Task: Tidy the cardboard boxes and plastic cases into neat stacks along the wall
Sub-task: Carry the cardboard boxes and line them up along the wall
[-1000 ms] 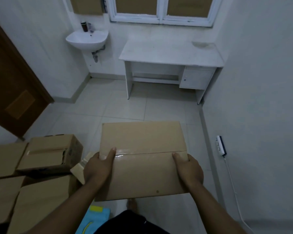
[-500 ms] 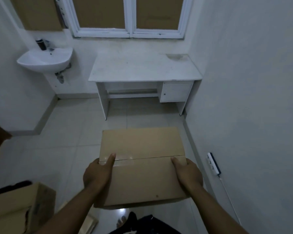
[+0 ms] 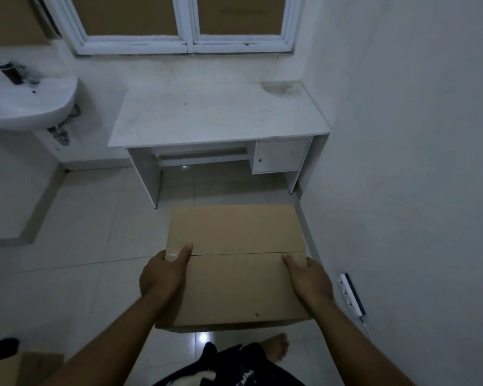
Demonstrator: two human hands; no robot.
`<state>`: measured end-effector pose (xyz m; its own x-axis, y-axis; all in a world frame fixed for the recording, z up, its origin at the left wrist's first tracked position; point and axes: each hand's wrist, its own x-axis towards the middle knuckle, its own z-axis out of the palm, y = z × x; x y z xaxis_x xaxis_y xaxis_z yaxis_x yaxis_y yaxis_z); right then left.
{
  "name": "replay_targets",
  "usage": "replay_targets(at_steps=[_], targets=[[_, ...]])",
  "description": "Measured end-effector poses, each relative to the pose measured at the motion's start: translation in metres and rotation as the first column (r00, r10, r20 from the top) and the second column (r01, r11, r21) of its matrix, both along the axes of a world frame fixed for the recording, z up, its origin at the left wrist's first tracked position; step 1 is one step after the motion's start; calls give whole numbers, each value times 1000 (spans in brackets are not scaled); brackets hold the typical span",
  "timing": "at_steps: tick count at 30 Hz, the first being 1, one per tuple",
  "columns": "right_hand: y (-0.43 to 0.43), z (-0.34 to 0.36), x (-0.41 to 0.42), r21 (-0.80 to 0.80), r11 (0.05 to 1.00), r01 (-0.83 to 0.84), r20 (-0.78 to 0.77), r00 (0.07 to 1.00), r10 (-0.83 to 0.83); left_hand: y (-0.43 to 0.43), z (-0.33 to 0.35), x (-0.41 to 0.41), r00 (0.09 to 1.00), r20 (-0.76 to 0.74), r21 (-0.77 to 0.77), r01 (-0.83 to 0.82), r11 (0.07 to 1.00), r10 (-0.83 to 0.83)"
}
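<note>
One cardboard box [image 3: 234, 232] hangs between left hand [image 3: 162, 277] and right hand [image 3: 310, 280], fingers [image 3: 185, 253] gripping its ends; mid-carry, I'd judge. Next, lower it flush against the wall [image 3: 402, 190].

A closed cardboard box [image 3: 234, 263] is held above the tiled floor [image 3: 89, 235], the left hand [image 3: 163, 274] and right hand [image 3: 310, 277] gripping its sides, thumbs on top. Beyond stand a white desk [image 3: 218, 118], a wall sink [image 3: 25, 104] and a window [image 3: 184, 23]; a power strip [image 3: 351, 293] lies by the right wall [image 3: 416, 162].

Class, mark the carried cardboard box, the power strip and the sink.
cardboard box [image 3: 234, 232]: head view, far top flap.
power strip [image 3: 349, 294]: head view, middle of its body.
sink [image 3: 31, 115]: head view, basin outer wall.
</note>
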<state>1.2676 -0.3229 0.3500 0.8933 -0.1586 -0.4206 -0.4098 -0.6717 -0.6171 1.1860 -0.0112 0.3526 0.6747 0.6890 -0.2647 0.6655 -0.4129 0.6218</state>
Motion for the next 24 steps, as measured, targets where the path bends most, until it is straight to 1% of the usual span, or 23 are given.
replay_targets(at_steps=[4,7,11,15,21,24], targets=[[-14,1,71,34,999,23,18,1000,-24,-14,7,72,1000,13,18,19,1000,-19],[-25,5,116,56,996,74,33,997,-76,-27,11,117,999,37,27,29,999,-30],[-37,6,163,25,994,111,47,993,-112,-41,12,163,996,85,26,30,999,-32],[-47,7,199,18,991,131,46,990,-132,-51,15,202,995,86,37,46,998,-49],[-59,3,243,36,983,183,44,982,-184,-57,13,273,990,47,23,135,991,-136],[-65,-1,269,13,974,225,28,974,-226,-58,5,315,979,38,0,201,980,-201]])
